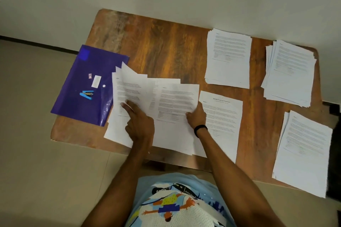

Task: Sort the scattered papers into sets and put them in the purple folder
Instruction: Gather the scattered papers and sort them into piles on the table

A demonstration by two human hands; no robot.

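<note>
Left hand (140,121) rests on the loose papers (166,116) near the middle of the desk's (166,42) near edge, forefinger straight and pressing down on a sheet, the other fingers tucked under. Right hand (196,116), with a black wristband (200,129), pinches the right edge of the top sheet, thumb on the printed face. These sheets lie fanned and overlapping, long axes running from the near edge to the far edge, headings toward the far edge; one sheet at the far left of the fan curls upward.

A purple folder (73,101) lies shut at the desk's left edge, its long axis near-to-far with the far end leaning right and its left side slightly over that edge. Its white snap (103,85) sits by the right long side, which the loose papers overlap. What it holds inside cannot be told. On top of it lie a blue stapler (86,94) and a white label (96,81).

Just right of the right hand lies a titled sheet (221,116). Three sorted piles sit at the far edge (228,57), the far right corner (289,72) and the near right corner (304,151).
</note>
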